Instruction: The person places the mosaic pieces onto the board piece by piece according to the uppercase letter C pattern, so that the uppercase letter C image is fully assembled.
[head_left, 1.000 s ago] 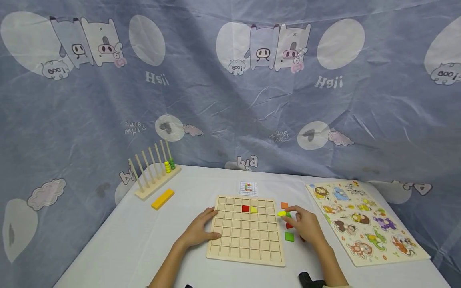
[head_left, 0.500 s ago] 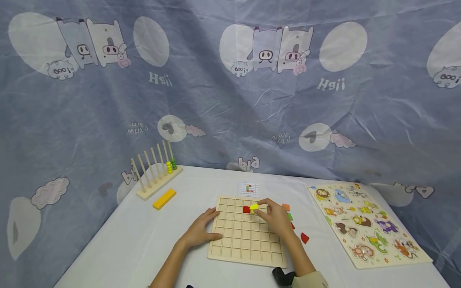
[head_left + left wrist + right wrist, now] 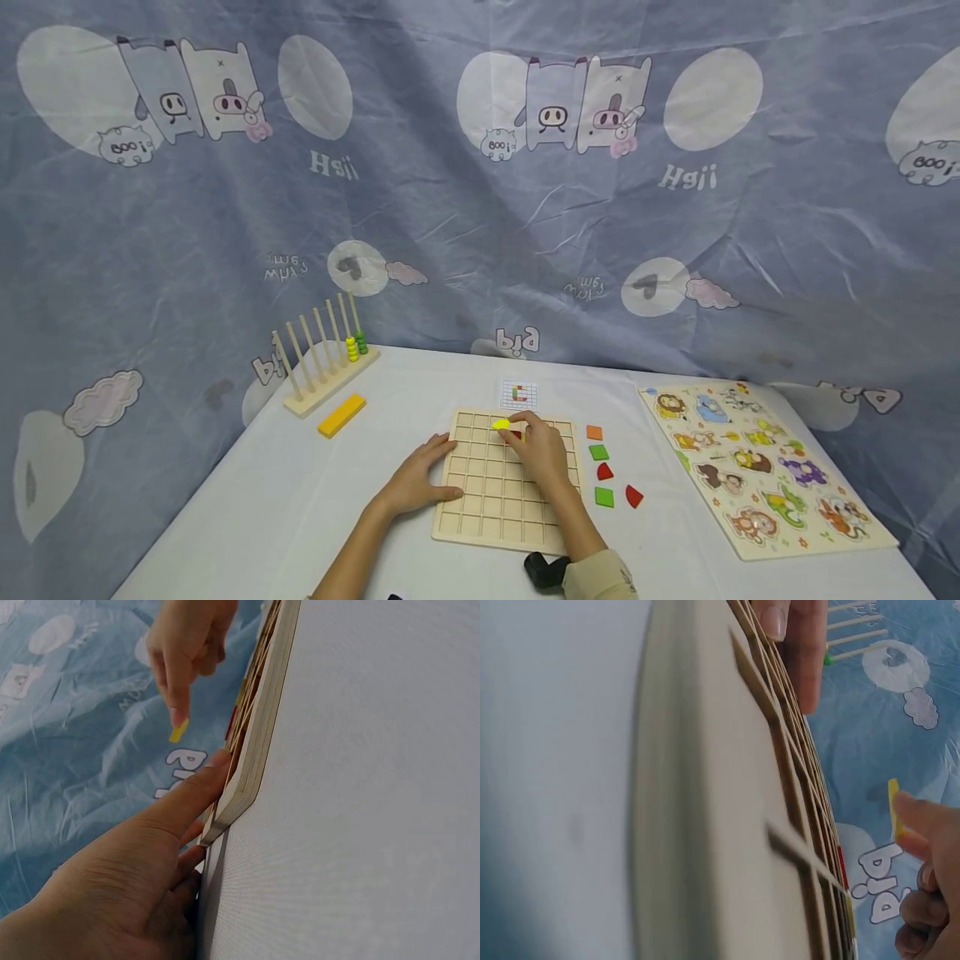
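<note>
A wooden grid board (image 3: 483,508) lies on the white table. My left hand (image 3: 414,481) rests along its left edge, thumb and fingertips touching the rim. Over the board's upper rows, my right hand (image 3: 544,454) pinches a small yellow tile (image 3: 500,424) between thumb and index finger. In both wrist views, that yellow tile (image 3: 178,731) is held clear of the board surface. A red square tile (image 3: 517,434) sits in a cell, partly covered by the right fingers. The cell to its right is hidden by the hand.
Right of the board lie an orange square (image 3: 594,432), green squares (image 3: 598,452) and red quarter-round tiles (image 3: 634,497). A pattern card (image 3: 519,395) lies behind it. An animal puzzle (image 3: 765,475) is far right; a peg abacus (image 3: 333,383) and an orange-yellow bar (image 3: 342,416) are left.
My right hand has carried the yellow tile left from the loose tiles, across the board, past the red square. The left hand stays on the board's edge.
</note>
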Demonstrator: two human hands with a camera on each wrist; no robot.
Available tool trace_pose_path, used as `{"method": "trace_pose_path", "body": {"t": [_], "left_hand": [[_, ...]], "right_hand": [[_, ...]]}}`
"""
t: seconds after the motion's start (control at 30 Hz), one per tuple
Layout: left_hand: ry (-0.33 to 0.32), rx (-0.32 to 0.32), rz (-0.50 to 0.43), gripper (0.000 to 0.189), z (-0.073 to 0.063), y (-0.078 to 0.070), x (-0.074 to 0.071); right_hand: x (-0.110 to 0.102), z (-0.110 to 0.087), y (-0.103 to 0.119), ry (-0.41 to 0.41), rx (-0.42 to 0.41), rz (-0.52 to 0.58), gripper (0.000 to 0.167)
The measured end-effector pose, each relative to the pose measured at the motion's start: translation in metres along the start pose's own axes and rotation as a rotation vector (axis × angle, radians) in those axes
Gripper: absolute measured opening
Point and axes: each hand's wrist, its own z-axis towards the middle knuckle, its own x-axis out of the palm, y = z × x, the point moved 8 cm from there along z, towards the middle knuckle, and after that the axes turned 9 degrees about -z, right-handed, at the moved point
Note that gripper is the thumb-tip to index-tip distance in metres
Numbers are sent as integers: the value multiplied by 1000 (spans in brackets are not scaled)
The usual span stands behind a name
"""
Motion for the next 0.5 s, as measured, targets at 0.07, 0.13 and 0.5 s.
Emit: {"method": "trace_pose_path", "body": {"t": [0.07, 0.13, 0.5], "left_hand": [[-1, -2, -8, 84, -1, -1, 0], [-2, 1, -11, 84, -1, -2, 0], [-3, -4, 3, 85, -1, 0, -1]], "right_hand": [[5, -1, 1, 0, -11, -23, 33], [11, -1, 0, 9, -11, -44, 33], [27, -3, -8, 52, -10, -77, 30]]}}
